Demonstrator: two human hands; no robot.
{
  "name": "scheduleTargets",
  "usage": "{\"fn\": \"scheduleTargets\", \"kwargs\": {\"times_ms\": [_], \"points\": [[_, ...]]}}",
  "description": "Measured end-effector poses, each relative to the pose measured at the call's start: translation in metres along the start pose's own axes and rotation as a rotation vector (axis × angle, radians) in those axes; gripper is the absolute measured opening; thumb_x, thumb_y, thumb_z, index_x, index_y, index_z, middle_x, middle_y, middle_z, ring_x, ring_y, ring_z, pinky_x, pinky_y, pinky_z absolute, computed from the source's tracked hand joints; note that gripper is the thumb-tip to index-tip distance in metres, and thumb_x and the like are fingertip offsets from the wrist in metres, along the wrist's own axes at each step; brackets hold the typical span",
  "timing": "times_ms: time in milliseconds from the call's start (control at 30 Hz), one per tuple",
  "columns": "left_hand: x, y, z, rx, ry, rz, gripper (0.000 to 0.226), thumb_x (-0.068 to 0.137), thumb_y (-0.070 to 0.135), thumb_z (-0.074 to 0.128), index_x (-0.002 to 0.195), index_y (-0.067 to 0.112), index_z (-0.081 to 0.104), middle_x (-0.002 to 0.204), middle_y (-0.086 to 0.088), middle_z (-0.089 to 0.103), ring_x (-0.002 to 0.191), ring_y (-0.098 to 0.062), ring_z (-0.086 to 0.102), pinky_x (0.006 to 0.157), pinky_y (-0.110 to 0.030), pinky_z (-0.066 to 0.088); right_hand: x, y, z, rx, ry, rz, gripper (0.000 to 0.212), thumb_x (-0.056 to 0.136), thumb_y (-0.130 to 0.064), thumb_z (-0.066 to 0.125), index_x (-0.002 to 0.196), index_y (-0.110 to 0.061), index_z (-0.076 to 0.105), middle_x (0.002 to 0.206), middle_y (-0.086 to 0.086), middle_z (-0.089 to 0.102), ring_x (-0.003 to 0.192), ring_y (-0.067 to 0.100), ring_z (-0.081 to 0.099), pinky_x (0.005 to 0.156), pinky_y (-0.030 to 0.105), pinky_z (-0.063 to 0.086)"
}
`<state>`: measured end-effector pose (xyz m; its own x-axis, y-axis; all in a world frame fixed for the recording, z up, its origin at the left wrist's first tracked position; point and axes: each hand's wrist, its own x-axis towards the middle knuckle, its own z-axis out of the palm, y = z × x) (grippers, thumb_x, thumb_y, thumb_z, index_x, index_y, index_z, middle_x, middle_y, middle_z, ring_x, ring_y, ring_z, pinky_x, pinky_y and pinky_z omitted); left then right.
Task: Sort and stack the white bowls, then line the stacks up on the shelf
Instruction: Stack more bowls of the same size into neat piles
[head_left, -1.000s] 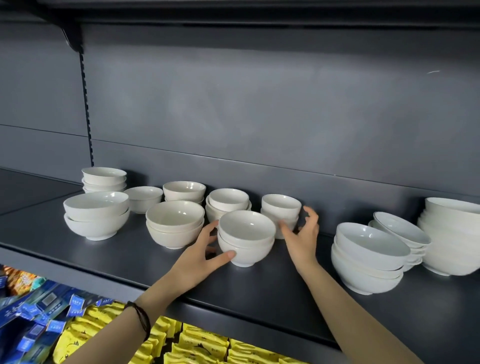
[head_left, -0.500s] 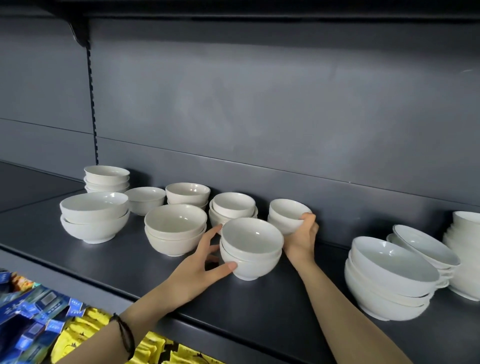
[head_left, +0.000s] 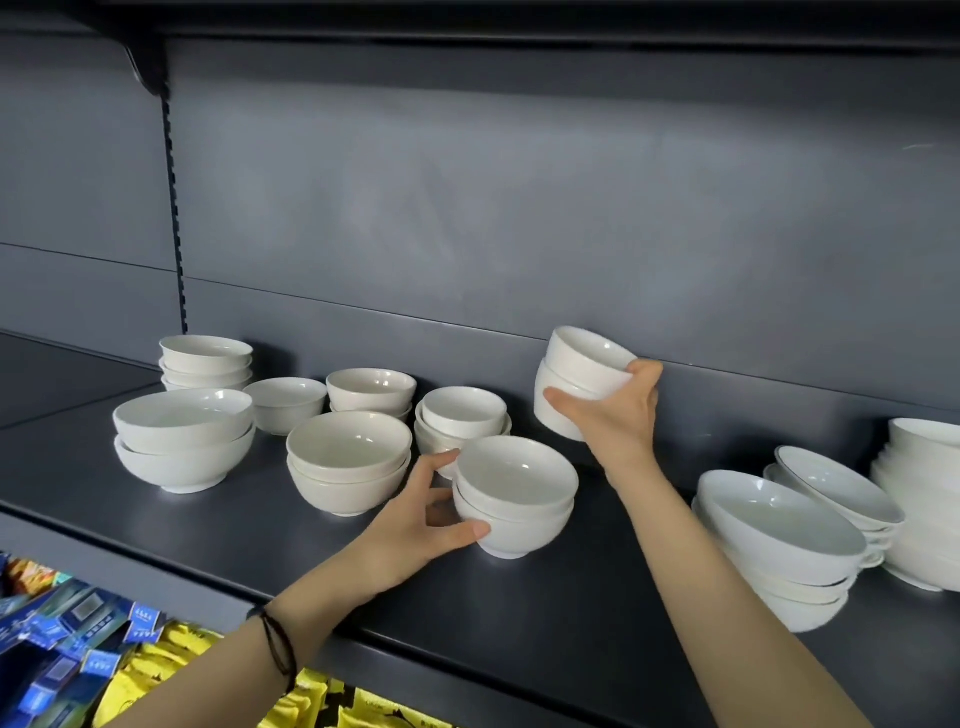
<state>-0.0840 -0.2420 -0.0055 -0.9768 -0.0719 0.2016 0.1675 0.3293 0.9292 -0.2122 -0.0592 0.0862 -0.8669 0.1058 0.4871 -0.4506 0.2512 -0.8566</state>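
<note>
Right hand (head_left: 615, 415) grips a tilted pair of small nested white ceramic bowls (head_left: 582, 379), lifted off the dark grey metal shelf (head_left: 545, 618). Left hand (head_left: 415, 525) cups a two-high stack of white bowls (head_left: 514, 493) standing below the raised pair. More white bowl stacks sit either side.

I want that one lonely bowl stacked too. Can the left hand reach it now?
Probably not right now: the left hand grips the front stack, and a wider stack stands between it and the single bowl. Letting go first, it could likely reach over.
</note>
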Motion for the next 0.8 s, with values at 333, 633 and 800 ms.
{"fn": "scheduleTargets", "kwargs": {"times_ms": [333, 633, 800], "points": [[0.034, 0.019, 0.078, -0.027, 0.125, 0.006, 0.074, 0.082, 0.019, 0.077, 0.14, 0.03, 0.032, 0.123, 0.002, 0.061, 0.115, -0.015, 0.059, 0.093, -0.021, 0.044, -0.022, -0.037, -0.006, -0.04, -0.031, -0.167, 0.078, 0.059, -0.028, 0.09, 0.106, -0.023, 0.029, 0.123, 0.002, 0.041, 0.112, 0.018, 0.044, 0.084, 0.026, 0.038], [0.015, 0.009, 0.019, -0.18, 0.411, -0.027, 0.028, 0.101, 0.032, 0.048, 0.123, 0.019, 0.059, 0.113, 0.003, 0.067, 0.1, -0.013, 0.066, 0.082, -0.034, 0.052, -0.067, -0.025, 0.005, -0.02, -0.195, -0.212, 0.076, 0.059, -0.023, 0.091, 0.103, -0.024, 0.029, 0.115, -0.003, 0.041, 0.106, 0.014, 0.044, 0.074, 0.015, 0.036], [-0.013, 0.01, 0.002, -0.17, 0.185, 0.199, 0.061, 0.087, 0.049, 0.057, 0.138, 0.023, 0.038, 0.13, 0.015, 0.056, 0.114, 0.009, 0.056, 0.093, -0.016, 0.048, -0.101, -0.014, 0.02, -0.008, -0.323, -0.257, 0.075, 0.053, -0.027, 0.091, 0.097, -0.031, 0.03, 0.109, -0.004, 0.044, 0.098, 0.009, 0.046, 0.068, 0.013, 0.039]]}}
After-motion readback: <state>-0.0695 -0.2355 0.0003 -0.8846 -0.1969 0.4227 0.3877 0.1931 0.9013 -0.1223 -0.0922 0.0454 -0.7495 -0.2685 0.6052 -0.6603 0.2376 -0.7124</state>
